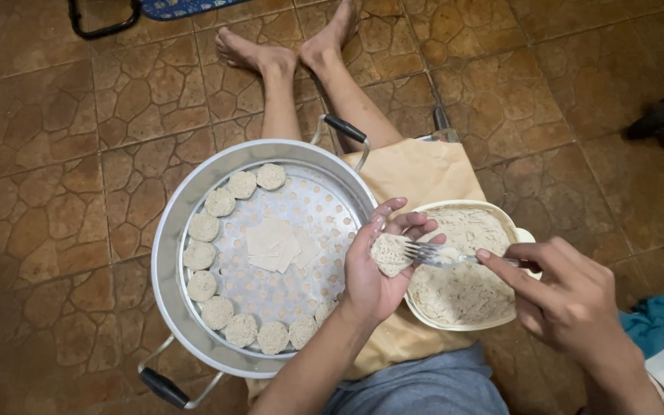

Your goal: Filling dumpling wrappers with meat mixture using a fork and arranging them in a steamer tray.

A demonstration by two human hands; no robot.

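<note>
— Grey shorts at the bottom edge are closest to the lens; just above them, what are your hands doing?

— My left hand (374, 269), mid-frame, has its grip cupped round a half-filled dumpling (390, 253), fingers curled under the wrapper. My right hand (570, 300), lower right, has its grip pinched shut on a fork (443, 254) whose tines rest on the filling.

— How do you do this bit well?

— I'd judge it best to press the mince down flat with the tines, keep the wrapper's rim upright in my palm, and not overfill, or the sides could split.

— Where does the mix come from?

— From the cream bowl (501, 221) of pale mince just right of my left hand, sitting on a tan cloth (416, 173) over my lap.

— And finished ones?

— They ring the left and lower rim of the perforated steamer tray (301, 207), left of centre, with square wrappers (274, 244) stacked in its middle.

— Any packages or labels?

— None that I can make out; only a teal cloth (662, 323) at the right edge on the tiled floor (48, 146).
</note>
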